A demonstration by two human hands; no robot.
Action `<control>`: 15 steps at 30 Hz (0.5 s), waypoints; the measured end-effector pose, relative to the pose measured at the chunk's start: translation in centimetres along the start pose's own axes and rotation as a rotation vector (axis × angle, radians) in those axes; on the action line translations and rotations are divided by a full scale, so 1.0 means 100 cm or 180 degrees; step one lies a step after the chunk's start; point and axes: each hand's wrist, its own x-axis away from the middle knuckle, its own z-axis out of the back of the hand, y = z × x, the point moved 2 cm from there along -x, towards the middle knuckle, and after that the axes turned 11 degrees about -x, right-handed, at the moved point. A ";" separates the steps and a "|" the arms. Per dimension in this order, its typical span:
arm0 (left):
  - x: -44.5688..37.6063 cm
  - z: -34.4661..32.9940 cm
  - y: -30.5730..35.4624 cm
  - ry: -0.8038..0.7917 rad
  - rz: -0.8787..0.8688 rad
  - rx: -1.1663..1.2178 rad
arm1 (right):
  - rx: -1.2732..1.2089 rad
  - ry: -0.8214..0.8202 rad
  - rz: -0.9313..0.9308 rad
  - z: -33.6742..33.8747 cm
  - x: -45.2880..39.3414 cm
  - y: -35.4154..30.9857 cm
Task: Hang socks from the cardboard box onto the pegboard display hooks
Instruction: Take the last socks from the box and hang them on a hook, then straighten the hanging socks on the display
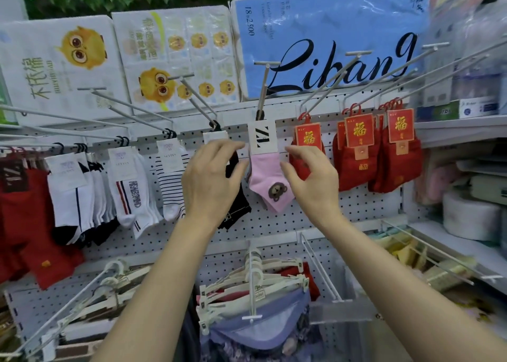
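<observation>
A pink sock (pixel 267 175) with a brown bear face hangs by its black-and-white card label (pixel 262 138) from a long metal hook (pixel 264 87) on the white pegboard (pixel 301 219). My left hand (pixel 208 180) is at the sock's left edge, fingertips by the label and thumb by the cuff. My right hand (pixel 312 180) mirrors it at the right edge. Both hands have their fingers spread and flank the sock without closing on it. Partly hidden behind my left hand is a hanging black sock (pixel 236 210). No cardboard box is in view.
Red socks (pixel 354 164) hang to the right; striped socks (pixel 171 186), white socks (pixel 131 191) and more red socks (pixel 24 210) to the left. Bare hooks (pixel 356 73) jut out above. Garments on hangers (pixel 255 293) hang below; shelves (pixel 466 241) stand at right.
</observation>
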 end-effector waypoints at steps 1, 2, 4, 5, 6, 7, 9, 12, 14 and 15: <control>0.010 0.002 -0.001 -0.0039 -0.0078 -0.0050 | 0.0131 -0.0016 0.0135 0.004 0.009 -0.005; 0.021 0.004 -0.001 -0.0095 -0.0132 -0.0078 | 0.0253 -0.0030 0.0252 0.007 0.019 -0.011; 0.041 0.010 0.000 -0.0239 -0.0203 -0.0054 | 0.0439 -0.0060 0.0433 0.014 0.038 -0.022; 0.052 0.013 0.000 -0.0311 -0.0238 -0.0007 | 0.0508 -0.0085 0.0509 0.016 0.049 -0.027; 0.061 0.015 0.001 -0.0383 -0.0277 0.0051 | 0.0579 -0.0117 0.0581 0.018 0.060 -0.033; 0.071 0.018 0.001 -0.0456 -0.0321 0.0105 | 0.0658 -0.0164 0.0636 0.020 0.071 -0.038; 0.089 0.021 -0.001 -0.0634 -0.0398 0.0220 | 0.0821 -0.0289 0.0650 0.023 0.094 -0.046; 0.120 0.026 -0.004 -0.0910 -0.0404 0.0467 | 0.0978 -0.0442 0.0460 0.028 0.132 -0.057; 0.144 0.032 -0.006 -0.1062 -0.0391 0.0624 | 0.1100 -0.0512 0.0328 0.032 0.160 -0.066; 0.157 0.035 -0.006 -0.1154 -0.0402 0.0688 | 0.1199 -0.0529 0.0274 0.035 0.176 -0.071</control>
